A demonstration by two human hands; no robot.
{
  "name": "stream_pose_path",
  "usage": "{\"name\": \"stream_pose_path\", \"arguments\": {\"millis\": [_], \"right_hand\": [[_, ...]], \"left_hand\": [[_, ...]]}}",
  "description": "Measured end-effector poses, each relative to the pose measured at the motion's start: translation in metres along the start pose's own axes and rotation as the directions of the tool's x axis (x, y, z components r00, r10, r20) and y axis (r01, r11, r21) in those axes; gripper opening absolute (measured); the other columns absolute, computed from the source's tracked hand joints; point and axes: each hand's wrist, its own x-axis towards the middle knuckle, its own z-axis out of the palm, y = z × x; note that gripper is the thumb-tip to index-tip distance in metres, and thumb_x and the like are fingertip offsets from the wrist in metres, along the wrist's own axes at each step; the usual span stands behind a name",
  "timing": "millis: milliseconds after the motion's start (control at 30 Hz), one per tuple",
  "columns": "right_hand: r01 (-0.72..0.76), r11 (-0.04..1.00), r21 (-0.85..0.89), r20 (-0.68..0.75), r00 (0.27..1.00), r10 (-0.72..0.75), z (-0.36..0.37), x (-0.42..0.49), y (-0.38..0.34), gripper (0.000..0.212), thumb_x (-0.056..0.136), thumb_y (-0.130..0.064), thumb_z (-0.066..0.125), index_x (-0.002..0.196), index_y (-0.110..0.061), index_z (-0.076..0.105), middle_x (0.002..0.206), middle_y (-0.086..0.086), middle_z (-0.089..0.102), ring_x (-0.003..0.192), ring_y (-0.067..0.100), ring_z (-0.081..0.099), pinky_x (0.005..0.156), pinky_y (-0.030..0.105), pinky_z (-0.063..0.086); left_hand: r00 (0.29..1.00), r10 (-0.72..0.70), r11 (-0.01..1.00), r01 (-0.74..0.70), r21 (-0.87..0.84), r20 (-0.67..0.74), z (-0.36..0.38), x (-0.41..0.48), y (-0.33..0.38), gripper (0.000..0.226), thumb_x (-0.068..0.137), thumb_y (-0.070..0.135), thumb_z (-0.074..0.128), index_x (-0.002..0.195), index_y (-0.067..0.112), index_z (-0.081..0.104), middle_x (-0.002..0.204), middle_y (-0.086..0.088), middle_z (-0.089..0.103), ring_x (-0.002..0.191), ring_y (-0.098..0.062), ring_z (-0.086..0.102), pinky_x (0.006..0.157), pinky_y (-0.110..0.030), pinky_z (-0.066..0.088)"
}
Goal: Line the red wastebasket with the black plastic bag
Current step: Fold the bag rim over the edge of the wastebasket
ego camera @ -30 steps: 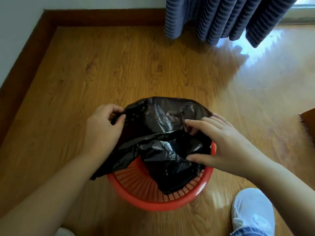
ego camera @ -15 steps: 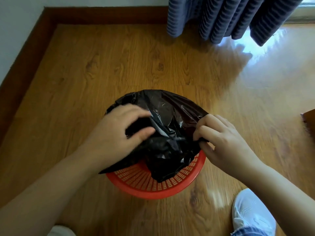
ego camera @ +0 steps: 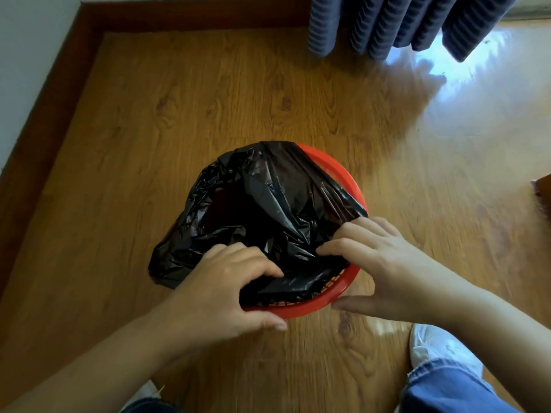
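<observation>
**Wastebasket part-covered, both hands at near rim**

Wastebasket (ego camera: 354, 186), red, stands on wood floor (ego camera: 179, 114); black bag (ego camera: 262, 210) now spread over most of its mouth, draped outside on the left, red rim bare at far right & near edge. 0.5 s ago bag was bunched higher btwn the hands. L hand (ego camera: 226, 293) has dropped to near rim, fingers on bag, thumb under rim; grip clenched on bag edge. R hand (ego camera: 378, 263) fingers press bag inside right rim, thumb outside; grasping bag. Curtain (ego camera: 387, 25) at top, white shoe (ego camera: 438, 350) lower right.
</observation>
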Motion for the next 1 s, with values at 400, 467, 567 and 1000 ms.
{"name": "stream_pose_path", "arguments": {"millis": [400,467,567,1000], "right_hand": [[-0.03,0.999,0.041,-0.283,0.958,0.041,0.012,0.016,0.004,0.018,0.071,-0.017,0.076,0.076,-0.007,0.061,0.078,0.008,0.058,0.07,0.027,0.054,0.064,0.037,0.047],[-0.026,0.999,0.041,-0.345,0.938,0.039,0.012,0.019,0.005,0.012,0.076,-0.013,0.068,0.072,-0.004,0.061,0.074,0.01,0.057,0.066,0.029,0.052,0.062,0.032,0.045],[-0.019,1.0,0.022,-0.374,0.927,0.026,0.014,0.017,0.01,0.01,0.078,-0.002,0.056,0.069,-0.003,0.06,0.07,0.011,0.056,0.061,0.031,0.051,0.058,0.033,0.044],[-0.115,0.988,-0.107,-0.318,0.945,0.076,0.019,-0.002,0.016,0.016,0.072,-0.009,0.064,0.086,-0.014,0.072,0.077,0.009,0.057,0.071,0.026,0.056,0.07,0.031,0.04]], "left_hand": [[0.981,0.007,0.999,-0.017,-0.05,-0.193,0.001,0.007,-0.01,0.012,0.077,0.035,0.054,0.084,0.027,0.06,0.088,0.014,0.06,0.088,-0.003,0.052,0.084,-0.027,0.036],[0.973,0.02,0.999,-0.029,-0.035,-0.228,0.0,0.011,-0.011,0.016,0.077,0.035,0.053,0.083,0.024,0.062,0.092,0.012,0.061,0.091,-0.001,0.051,0.086,-0.027,0.037],[0.976,0.044,0.999,-0.046,-0.001,-0.215,0.0,0.012,-0.014,0.022,0.076,0.043,0.056,0.083,0.025,0.066,0.096,0.012,0.06,0.097,-0.002,0.049,0.093,-0.03,0.032],[0.934,-0.036,0.999,0.019,-0.051,-0.356,0.019,0.021,-0.014,0.027,0.08,0.044,0.053,0.069,0.025,0.068,0.096,0.013,0.062,0.103,-0.005,0.049,0.101,-0.036,0.027]]}}
